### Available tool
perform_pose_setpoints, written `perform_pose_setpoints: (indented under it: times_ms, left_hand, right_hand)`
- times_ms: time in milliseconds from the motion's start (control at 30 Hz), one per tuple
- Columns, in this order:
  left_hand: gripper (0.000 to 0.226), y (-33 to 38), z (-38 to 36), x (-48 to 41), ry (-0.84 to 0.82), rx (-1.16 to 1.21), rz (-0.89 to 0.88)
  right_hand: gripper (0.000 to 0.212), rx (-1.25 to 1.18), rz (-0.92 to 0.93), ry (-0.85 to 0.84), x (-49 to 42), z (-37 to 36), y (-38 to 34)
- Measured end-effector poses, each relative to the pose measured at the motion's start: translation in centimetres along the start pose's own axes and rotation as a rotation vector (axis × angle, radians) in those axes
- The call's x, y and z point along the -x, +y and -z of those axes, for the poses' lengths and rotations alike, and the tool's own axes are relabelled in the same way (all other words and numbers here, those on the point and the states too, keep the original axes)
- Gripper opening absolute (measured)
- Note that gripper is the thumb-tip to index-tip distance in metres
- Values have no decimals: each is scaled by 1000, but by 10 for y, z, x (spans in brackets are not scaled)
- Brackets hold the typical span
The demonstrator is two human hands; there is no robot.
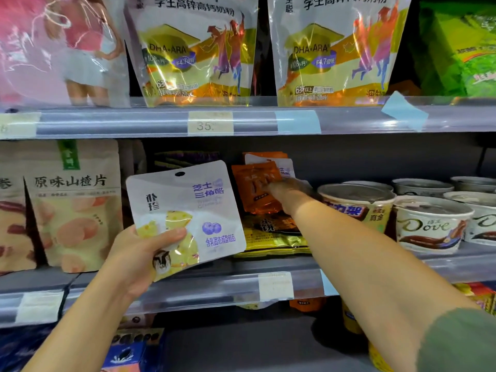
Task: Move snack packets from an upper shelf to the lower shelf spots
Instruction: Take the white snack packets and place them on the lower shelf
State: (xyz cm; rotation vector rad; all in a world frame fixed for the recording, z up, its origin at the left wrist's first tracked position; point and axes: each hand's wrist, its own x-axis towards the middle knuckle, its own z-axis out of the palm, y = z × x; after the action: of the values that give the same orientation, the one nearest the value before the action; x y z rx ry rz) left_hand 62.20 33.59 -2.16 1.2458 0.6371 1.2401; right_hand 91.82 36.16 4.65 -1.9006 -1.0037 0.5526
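The left hand [139,253] pinches the white cheese packet [188,213] by its lower left corner, thumb across the front. The right hand [290,189] reaches to the orange packet [255,186], fingertips on it. Whether it has closed a hold there is unclear; blur hides the fingers.

2 bare forearms come up from the bottom edge, both uncovered from wrist to well past mid-forearm. The left hand [139,253] wears no ring, watch or glove; its thumbnail is short and unpainted. The right hand [288,190] is blurred, so its fingers are hard to tell apart. On the right arm, a muted green sleeve [461,342] ends near the elbow, its hem soft-edged.
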Motion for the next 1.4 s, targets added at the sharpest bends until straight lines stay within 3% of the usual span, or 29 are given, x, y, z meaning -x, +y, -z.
perform_pose_setpoints:
  times_ms: [167, 200, 300, 367, 467, 600, 700, 967, 1267, 1400]
  left_hand:
    - [53, 4, 5, -6, 12, 27, 12]
    - [54, 5, 4, -8, 16, 34, 19]
    - [60, 7, 1, -15, 37, 46, 27]
    - [61, 9, -3, -17, 50, 50, 34]
    - [58, 14, -6, -8, 73, 54, 48]
    - [53, 25, -8, 15, 85, -14, 65]
    - [64, 26, -14, 40, 106, -108, 112]
    - [66, 14, -55, 139, 149, -103, 113]
    - [34, -27, -72, 257, 134, -191, 228]
    - [27, -51, -77, 300, 118, -226, 310]
  right_hand:
    - [87, 143, -52, 28, -5, 1, 4]
    - [82, 133, -40, 38, -8, 4, 6]
    - [49, -233, 11, 67, -21, 6, 13]
    - [52, -356, 55, 82, -17, 6, 13]
    - [73, -429, 106, -67, 7, 4, 7]
    - [66, -447, 78, -160, 47, 21, 23]
    - [62, -512, 117, -236, 81, 41, 47]
    - [52, -639, 258, -271, 188, 103, 117]
    - [53, -663, 275, -262, 289, 161, 215]
    - [59, -633, 178, -299, 321, 161, 264]
